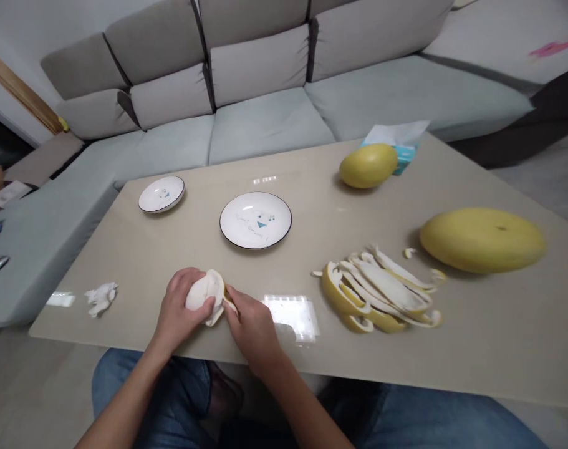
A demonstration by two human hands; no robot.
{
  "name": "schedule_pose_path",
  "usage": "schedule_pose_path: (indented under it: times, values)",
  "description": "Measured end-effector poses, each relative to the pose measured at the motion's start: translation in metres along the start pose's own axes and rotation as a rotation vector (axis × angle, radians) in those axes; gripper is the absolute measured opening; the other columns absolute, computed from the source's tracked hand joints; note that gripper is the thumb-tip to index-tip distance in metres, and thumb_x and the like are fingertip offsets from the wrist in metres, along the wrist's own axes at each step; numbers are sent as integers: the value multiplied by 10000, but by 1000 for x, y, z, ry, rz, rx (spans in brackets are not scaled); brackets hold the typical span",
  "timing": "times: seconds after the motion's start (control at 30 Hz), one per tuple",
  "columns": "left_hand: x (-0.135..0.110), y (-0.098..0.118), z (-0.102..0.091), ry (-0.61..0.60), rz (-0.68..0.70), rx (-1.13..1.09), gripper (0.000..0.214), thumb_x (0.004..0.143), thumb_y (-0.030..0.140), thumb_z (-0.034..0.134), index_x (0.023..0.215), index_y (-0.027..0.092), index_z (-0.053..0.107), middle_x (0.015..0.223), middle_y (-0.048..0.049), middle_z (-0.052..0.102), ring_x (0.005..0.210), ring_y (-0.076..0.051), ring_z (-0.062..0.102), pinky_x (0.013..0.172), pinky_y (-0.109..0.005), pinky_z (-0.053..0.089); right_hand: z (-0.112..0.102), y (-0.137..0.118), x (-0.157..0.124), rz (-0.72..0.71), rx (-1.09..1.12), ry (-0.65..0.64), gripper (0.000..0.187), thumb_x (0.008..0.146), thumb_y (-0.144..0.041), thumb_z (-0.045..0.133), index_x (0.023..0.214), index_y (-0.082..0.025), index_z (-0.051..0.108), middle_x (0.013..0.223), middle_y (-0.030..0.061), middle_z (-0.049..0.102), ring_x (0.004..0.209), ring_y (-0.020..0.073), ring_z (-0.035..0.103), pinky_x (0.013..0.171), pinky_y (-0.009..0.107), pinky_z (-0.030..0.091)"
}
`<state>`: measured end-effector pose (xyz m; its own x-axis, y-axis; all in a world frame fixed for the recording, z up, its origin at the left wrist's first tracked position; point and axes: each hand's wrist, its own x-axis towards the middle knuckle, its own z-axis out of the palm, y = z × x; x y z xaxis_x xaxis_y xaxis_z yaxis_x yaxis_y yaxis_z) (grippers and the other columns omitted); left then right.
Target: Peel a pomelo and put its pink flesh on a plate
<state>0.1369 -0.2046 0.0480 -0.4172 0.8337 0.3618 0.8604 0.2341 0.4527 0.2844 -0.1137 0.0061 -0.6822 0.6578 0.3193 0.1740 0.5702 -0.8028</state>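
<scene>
Just above the near edge of the table, my left hand (179, 308) is wrapped around a partly peeled pomelo (203, 293), white with pith. My right hand (253, 327) pinches a strip of yellow peel (228, 302) at the fruit's right side; the fingertips are partly hidden. To the right lies a heap of pomelo peel (381, 290), yellow outside and white inside. Two whole yellow pomelos rest farther off, one pomelo (368, 166) near the back edge and a larger-looking pomelo (482, 240) at the right.
A white plate (239, 234) with a dark rim stands mid-table, and a smaller bowl-like dish (148, 198) at back left. Crumpled white tissue (101, 298) lies at left. Behind the back pomelo is a tissue pack (408, 146). A grey sofa (265, 128) borders the table (321, 206).
</scene>
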Motion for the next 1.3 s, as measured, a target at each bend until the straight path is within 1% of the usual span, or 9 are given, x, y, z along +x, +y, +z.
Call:
schedule_pose_path:
  times: [0.1, 0.3, 0.43, 0.57, 0.63, 0.83, 1.0, 1.17, 1.3]
  values:
    - [-1, 0, 0, -26, 31, 11, 371, 782, 263, 677, 1138, 220, 584, 1187, -102, 599, 1137, -275, 560, 996, -456, 469, 2, 0, -2, -27, -64, 16, 362, 917, -150, 470, 1233, -119, 642, 959, 103, 763, 792, 206, 704, 698, 263, 498]
    - [2, 0, 2, -14, -4, 25, 348, 792, 267, 663, 1129, 230, 583, 1168, -93, 607, 1121, -270, 575, 990, -445, 476, 20, 4, 3, -2, -132, 183, 307, 909, -175, 457, 1007, -114, 742, 691, 82, 733, 589, 181, 652, 574, 253, 437]
    - [4, 0, 1, -19, -21, 28, 331, 790, 275, 659, 1109, 235, 581, 1145, -87, 614, 1105, -268, 582, 984, -441, 480, 13, 3, 8, 118, -4, 137, 258, 911, -183, 501, 969, -181, 753, 789, 55, 763, 656, 162, 674, 628, 228, 454]
    - [3, 1, 0, -56, 6, 24, 350, 778, 274, 666, 1115, 242, 578, 1168, -90, 606, 1117, -271, 579, 983, -446, 477, -2, 2, 7, 60, 10, 21, 292, 923, -167, 496, 1121, -188, 709, 954, 69, 771, 807, 188, 700, 720, 241, 478]
    - [3, 1, -1, -72, 32, 27, 360, 771, 266, 674, 1117, 234, 580, 1175, -96, 603, 1121, -274, 576, 982, -445, 474, -4, 3, 6, 39, -28, -8, 315, 916, -151, 493, 1158, -188, 691, 937, 68, 769, 776, 185, 693, 689, 240, 467]
    - [5, 4, 1, -46, 40, 53, 354, 776, 256, 669, 1118, 219, 583, 1146, -100, 616, 1096, -274, 582, 966, -443, 478, 10, 6, 13, 89, -57, 88, 241, 857, -110, 512, 874, -163, 746, 771, 67, 747, 702, 179, 670, 661, 244, 442]
    - [3, 3, 1, -41, 63, 59, 360, 773, 246, 662, 1123, 216, 580, 1148, -103, 620, 1101, -278, 584, 964, -450, 479, 3, 7, 12, 82, -14, 96, 228, 875, -115, 531, 894, -188, 747, 791, 36, 756, 699, 157, 676, 663, 224, 463]
    - [1, -1, -1, -72, 144, 22, 403, 754, 250, 687, 1141, 236, 574, 1180, -98, 611, 1103, -270, 582, 964, -445, 479, -7, 5, 5, 25, -8, 21, 309, 889, -128, 538, 1142, -208, 696, 953, 61, 767, 814, 181, 695, 727, 242, 484]
    - [2, -5, -2, -68, 105, -14, 382, 760, 238, 672, 1127, 240, 568, 1180, -94, 611, 1110, -259, 583, 970, -436, 485, 4, 4, 11, 66, -5, 80, 236, 854, -113, 541, 933, -194, 749, 827, 56, 760, 732, 174, 684, 690, 240, 472]
